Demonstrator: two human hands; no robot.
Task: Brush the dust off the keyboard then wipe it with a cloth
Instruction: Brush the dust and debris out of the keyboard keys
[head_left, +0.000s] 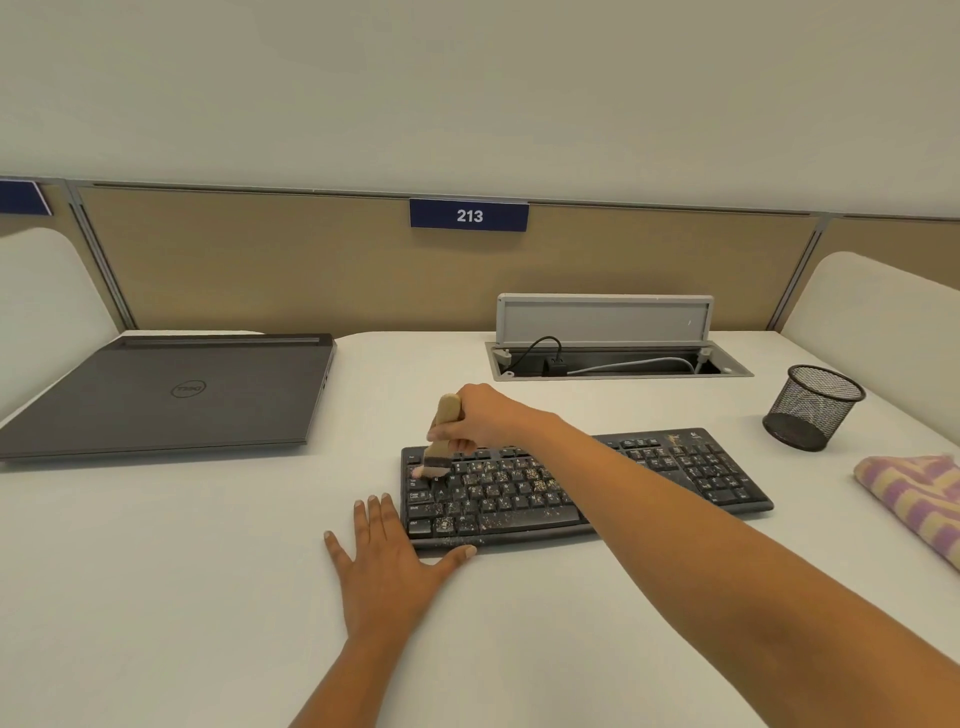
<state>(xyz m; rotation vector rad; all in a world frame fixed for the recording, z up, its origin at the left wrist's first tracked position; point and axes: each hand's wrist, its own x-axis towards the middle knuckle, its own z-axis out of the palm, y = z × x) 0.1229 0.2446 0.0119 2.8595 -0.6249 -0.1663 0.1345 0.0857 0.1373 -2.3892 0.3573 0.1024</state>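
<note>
A black keyboard (675, 467) lies on the white desk, its left and middle keys speckled with pale dust. My right hand (485, 415) grips the wooden handle of a small brush (442, 431), whose bristles touch the keys at the keyboard's upper left corner. My left hand (387, 556) rests flat on the desk with fingers spread, against the keyboard's front left corner, the thumb along its front edge. A folded purple and yellow striped cloth (914, 499) lies at the right edge of the desk.
A closed dark laptop (171, 395) sits at the back left. A black mesh pen cup (810, 408) stands right of the keyboard. Behind it an open cable tray (613, 358) with its grey lid up holds cables. A tan partition bears a sign 213 (469, 215).
</note>
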